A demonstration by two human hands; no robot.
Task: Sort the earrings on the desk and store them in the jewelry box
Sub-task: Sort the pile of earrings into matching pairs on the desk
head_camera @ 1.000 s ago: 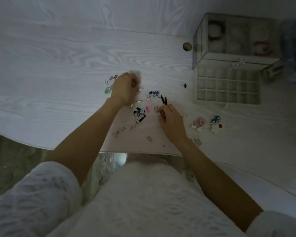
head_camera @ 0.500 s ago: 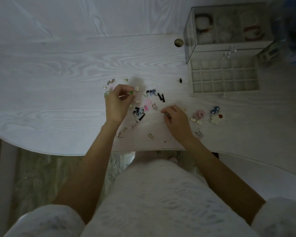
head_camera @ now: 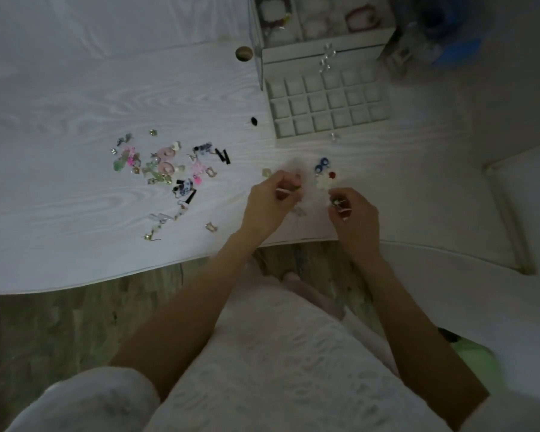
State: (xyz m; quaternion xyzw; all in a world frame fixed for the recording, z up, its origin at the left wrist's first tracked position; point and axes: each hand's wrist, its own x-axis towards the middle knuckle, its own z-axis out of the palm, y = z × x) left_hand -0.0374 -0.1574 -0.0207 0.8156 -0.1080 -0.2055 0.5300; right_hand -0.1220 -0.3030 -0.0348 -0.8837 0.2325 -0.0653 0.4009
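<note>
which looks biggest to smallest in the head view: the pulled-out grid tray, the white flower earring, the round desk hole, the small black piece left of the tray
1. Grid tray
2. White flower earring
3. Round desk hole; it looks close to the flower in size, so ranks 2 and 3 are unsure
4. Small black piece

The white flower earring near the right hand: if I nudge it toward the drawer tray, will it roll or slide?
The white flower earring looks flat and petal-shaped, so it would probably slide, not roll. It looks small, so likely light. The blue earring and red bead sit close and may get pushed along.
</note>
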